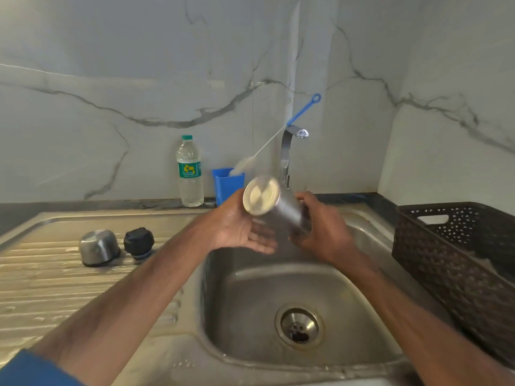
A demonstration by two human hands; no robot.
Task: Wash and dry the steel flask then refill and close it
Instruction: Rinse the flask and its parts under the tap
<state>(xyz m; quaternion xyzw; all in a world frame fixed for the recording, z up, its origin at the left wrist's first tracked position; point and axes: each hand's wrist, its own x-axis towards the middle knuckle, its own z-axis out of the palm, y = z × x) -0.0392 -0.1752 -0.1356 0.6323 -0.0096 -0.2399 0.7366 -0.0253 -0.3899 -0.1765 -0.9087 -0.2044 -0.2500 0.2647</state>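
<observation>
Above the sink [250,291] the flask [281,210] is tilted, base toward the camera. The right hand [323,229] curls round its far end. The left hand [237,227] is at its base, fingers straight. Left of the sink stand the steel cap [99,247] and black stopper [138,243].

Home kitchen, steel sink [172,316], tap [289,146], marble wall [111,79]

Brushed steel flask [274,206]; matt stainless sink [250,288] with ribbed drainer; steel cap [99,247] beside black plastic stopper [138,242]; clear plastic bottle [190,174]; woven dark plastic basket [457,257]; glossy marble-look wall [111,93].
</observation>
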